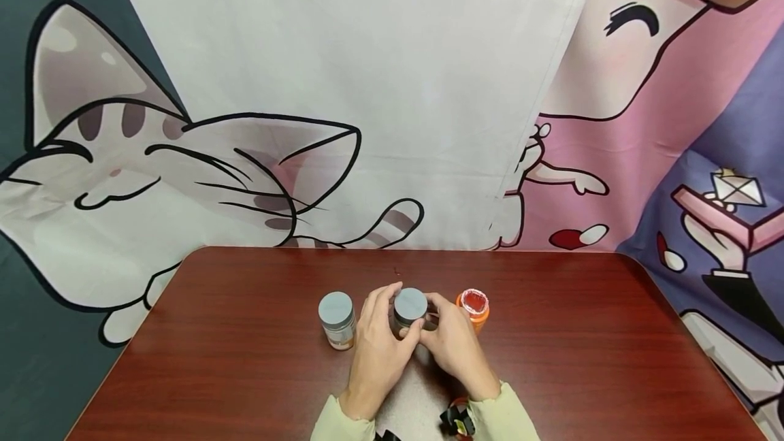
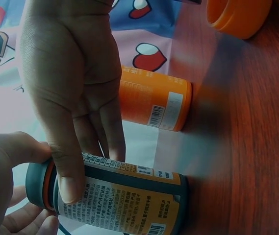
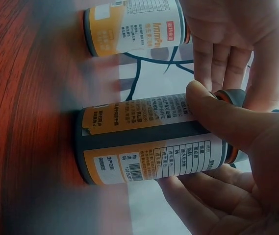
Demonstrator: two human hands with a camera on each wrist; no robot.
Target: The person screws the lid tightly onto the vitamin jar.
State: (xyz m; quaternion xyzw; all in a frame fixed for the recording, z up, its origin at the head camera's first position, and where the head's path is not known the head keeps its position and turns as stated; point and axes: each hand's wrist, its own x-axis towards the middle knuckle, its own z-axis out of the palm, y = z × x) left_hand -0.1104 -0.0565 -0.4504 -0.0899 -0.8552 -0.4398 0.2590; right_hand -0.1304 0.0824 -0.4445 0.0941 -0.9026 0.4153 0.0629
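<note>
A supplement bottle with a grey-green cap (image 1: pixel 410 305) stands upright between my two hands, its base close to the tabletop. My left hand (image 1: pixel 380 349) grips it at the cap, with the thumb against the cap's side. Lower down, my right hand (image 1: pixel 454 340) holds the body, and its thumb presses on the label (image 3: pixel 166 127). An orange band (image 3: pixel 233 155) shows just below the cap. To the left stands a similar capped bottle (image 1: pixel 337 320). Right behind my right hand is an uncapped orange bottle (image 1: pixel 474 305) with a whitish rim and reddish inside.
An orange screw cap (image 2: pixel 242 17) lies on the reddish-brown wooden table (image 1: pixel 245 359), on the right hand's side. A light grey patch (image 1: pixel 407 407) shows between my forearms. Cartoon-printed cloth (image 1: pixel 367 53) hangs behind the table's far edge.
</note>
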